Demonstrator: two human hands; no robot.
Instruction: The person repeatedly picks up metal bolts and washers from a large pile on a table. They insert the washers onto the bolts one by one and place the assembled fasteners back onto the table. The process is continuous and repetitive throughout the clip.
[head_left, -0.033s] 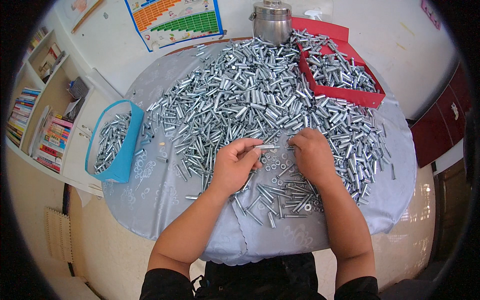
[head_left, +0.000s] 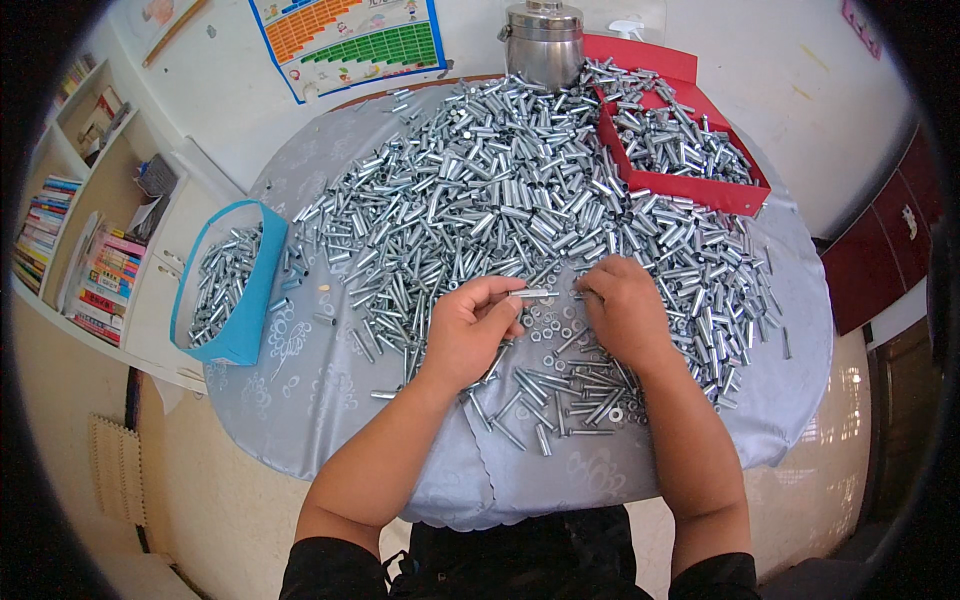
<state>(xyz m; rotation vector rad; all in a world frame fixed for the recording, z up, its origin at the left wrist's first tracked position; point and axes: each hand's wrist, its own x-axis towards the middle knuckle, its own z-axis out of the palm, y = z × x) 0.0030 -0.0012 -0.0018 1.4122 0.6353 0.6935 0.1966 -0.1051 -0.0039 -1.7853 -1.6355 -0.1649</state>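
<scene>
My left hand pinches a sleeve anchor bolt between thumb and fingers, its metal end pointing right. Just across from it, my right hand has its fingers pressed together low over the pile; a small bit of metal shows at the fingertips, too hidden to name. Loose nuts and washers lie between the two hands. Nearer to me, several bolts are spread on the cloth below the hands. A large heap of metal sleeves and bolts covers the table beyond both hands.
At the left stands a blue box with metal sleeves in it. A red box full of similar parts sits at the back right, beside a steel pot. Grey cloth covers the round table. A bookshelf stands farther left.
</scene>
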